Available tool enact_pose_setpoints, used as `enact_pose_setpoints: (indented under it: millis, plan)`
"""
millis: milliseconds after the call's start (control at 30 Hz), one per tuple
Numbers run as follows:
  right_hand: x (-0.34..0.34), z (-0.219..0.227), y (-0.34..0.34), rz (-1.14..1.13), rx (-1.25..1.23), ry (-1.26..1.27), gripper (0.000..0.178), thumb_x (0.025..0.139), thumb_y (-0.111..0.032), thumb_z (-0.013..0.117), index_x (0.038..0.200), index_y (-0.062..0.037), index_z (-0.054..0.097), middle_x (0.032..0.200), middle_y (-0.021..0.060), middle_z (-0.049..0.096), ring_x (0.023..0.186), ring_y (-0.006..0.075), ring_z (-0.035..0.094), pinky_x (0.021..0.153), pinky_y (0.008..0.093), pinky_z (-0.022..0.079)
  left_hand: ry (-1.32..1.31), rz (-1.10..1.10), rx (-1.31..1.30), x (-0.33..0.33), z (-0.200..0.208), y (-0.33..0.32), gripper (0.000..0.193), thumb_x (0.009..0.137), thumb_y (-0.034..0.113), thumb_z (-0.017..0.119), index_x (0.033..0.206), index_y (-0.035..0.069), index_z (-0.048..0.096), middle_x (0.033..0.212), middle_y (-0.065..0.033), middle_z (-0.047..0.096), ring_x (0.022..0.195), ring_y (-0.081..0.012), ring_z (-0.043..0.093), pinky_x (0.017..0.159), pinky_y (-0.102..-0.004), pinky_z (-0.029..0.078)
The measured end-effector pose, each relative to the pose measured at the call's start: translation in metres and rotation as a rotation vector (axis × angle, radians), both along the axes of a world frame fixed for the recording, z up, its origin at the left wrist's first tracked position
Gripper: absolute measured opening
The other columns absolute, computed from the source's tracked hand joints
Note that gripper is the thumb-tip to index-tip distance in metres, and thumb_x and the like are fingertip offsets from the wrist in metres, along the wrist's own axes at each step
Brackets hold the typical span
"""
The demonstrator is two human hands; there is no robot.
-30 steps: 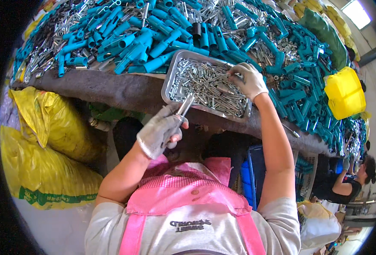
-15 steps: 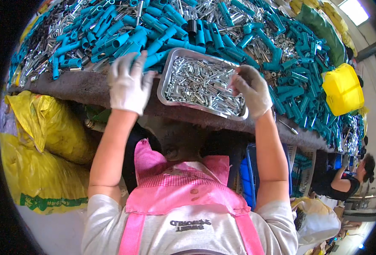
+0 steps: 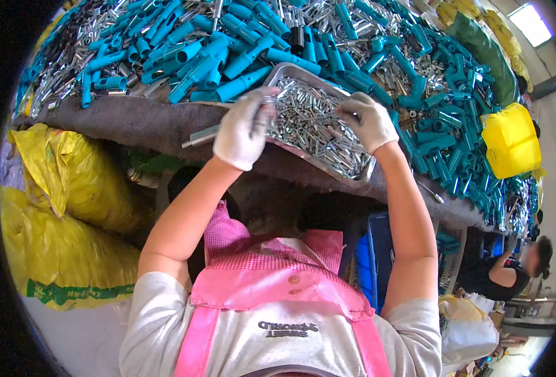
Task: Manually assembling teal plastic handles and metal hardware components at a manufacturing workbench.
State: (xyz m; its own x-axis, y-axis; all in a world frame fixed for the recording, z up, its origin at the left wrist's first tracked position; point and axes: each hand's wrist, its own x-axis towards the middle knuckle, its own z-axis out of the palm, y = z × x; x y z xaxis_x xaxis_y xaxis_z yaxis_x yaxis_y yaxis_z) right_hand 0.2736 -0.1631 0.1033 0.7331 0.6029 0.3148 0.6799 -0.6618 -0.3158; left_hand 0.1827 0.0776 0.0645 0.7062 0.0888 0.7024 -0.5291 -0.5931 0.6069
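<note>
A metal tray full of small silver pins and screws lies at the table's front edge. At the tray's left rim is my gloved left hand, its fingers curled together; what they hold, if anything, is blurred. A flat silver-grey bar shows left of this hand, partly hidden behind it; I cannot tell whether the hand grips it. Over the tray's right part, my gloved right hand has thumb and fingertips pinched above the pins. Anything between them is too small to name.
Teal tube parts and loose metal pieces are heaped behind and beside the tray. A yellow plastic container stands at right. Yellow sacks lie below left, and a blue crate is under the table. Another person works far right.
My left hand has moved right to the tray and its fingers have curled. The silver-grey bar now shows beside it. My right hand stays over the tray, fingers pinched.
</note>
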Motion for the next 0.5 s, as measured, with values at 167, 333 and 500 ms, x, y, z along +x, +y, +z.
enact_pose_setpoints:
  millis: [167,333,500]
  plan:
    - [0.012,-0.009,0.0,0.133,-0.118,0.027,0.017,0.079,-0.014,0.06,0.094,-0.0087,0.066,0.096,0.0097,0.06,0.088,0.0286,0.06,0.077,0.0341,0.048,0.0,0.145,0.208,-0.016,-0.021,0.038,0.024,0.085,0.007,0.05,0.109,0.005,0.054,0.094,-0.011,0.061,0.079,-0.0302,0.06,0.066,-0.0375,0.05]
    - [0.011,0.002,0.002,0.2,-0.124,0.07,0.017,0.08,-0.011,0.059,0.095,-0.0089,0.066,0.096,0.0105,0.06,0.089,0.0301,0.059,0.077,0.0352,0.048,-0.013,0.287,0.587,0.007,-0.02,0.042,0.032,0.079,0.009,0.052,0.111,0.012,0.05,0.084,-0.0058,0.057,0.074,-0.0244,0.06,0.059,-0.0365,0.051]
    - [0.011,-0.009,0.003,0.138,-0.218,-0.178,0.016,0.077,-0.01,0.06,0.093,-0.0102,0.065,0.096,0.0094,0.06,0.088,0.03,0.058,0.076,0.038,0.048,-0.139,0.316,0.657,0.059,-0.017,0.061,0.032,0.078,0.009,0.053,0.109,0.015,0.054,0.083,-0.0062,0.057,0.07,-0.0246,0.06,0.057,-0.0366,0.049]
